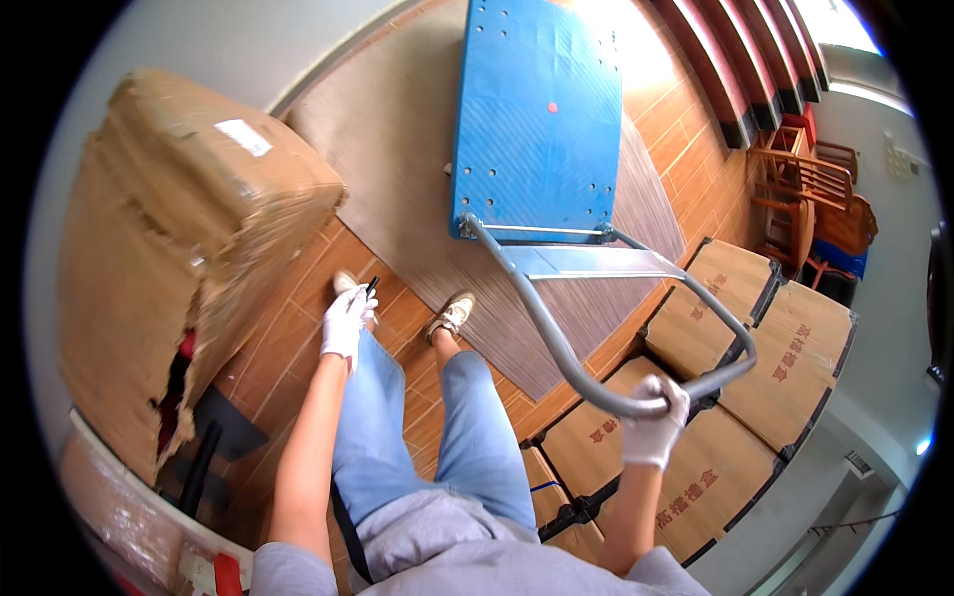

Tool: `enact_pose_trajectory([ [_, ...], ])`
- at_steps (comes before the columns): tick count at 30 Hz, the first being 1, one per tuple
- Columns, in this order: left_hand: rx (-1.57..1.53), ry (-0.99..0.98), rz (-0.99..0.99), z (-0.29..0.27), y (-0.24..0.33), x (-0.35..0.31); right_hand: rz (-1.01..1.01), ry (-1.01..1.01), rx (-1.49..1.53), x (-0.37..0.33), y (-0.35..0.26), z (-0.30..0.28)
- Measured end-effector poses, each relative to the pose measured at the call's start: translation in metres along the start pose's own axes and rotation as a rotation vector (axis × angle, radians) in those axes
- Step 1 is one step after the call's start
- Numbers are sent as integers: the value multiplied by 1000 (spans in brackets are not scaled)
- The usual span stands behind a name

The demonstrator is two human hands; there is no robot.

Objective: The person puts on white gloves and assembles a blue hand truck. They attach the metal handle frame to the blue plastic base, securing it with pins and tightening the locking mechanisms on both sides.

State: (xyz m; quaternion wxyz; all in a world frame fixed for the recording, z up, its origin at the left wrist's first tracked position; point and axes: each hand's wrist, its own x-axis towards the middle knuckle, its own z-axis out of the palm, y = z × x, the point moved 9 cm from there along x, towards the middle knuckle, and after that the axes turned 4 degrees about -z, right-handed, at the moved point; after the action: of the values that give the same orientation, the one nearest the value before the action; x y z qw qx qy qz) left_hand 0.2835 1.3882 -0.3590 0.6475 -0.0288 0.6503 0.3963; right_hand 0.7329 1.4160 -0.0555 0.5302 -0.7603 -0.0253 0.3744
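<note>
A platform trolley with a blue deck (537, 119) and a grey tube handle (556, 343) stands in front of me on a mat. My right hand (656, 422), in a white glove, is wrapped round the near bend of that handle. My left hand (345, 320), gloved in white too, hangs over my right-angled stance near one shoe, its fingers closed round a small black pen-like object (372, 287). What exactly that object is, I cannot make out. A silvery panel (596, 262) spans the handle close to the deck.
A large, torn cardboard box (149, 228) stands at the left. Several brown cartons with black corners (785, 358) are stacked at the right. Wooden chairs (810, 184) sit farther back by dark red steps (706, 60). A grey mat (378, 129) covers part of the tiled floor.
</note>
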Motion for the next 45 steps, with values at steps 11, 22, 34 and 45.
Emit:
enact_pose_trajectory([
  [11,186,-163,-144,95,-185,291,-497,-347,50,55,14,-63],
  [22,217,-292,-164,159,-260,415,-527,-62,-1103,171,310,87],
  [34,117,-595,-259,230,-293,426,-736,-168,-758,252,352,171],
  [45,176,-574,-448,222,-313,410,-821,-211,-795,248,342,181],
])
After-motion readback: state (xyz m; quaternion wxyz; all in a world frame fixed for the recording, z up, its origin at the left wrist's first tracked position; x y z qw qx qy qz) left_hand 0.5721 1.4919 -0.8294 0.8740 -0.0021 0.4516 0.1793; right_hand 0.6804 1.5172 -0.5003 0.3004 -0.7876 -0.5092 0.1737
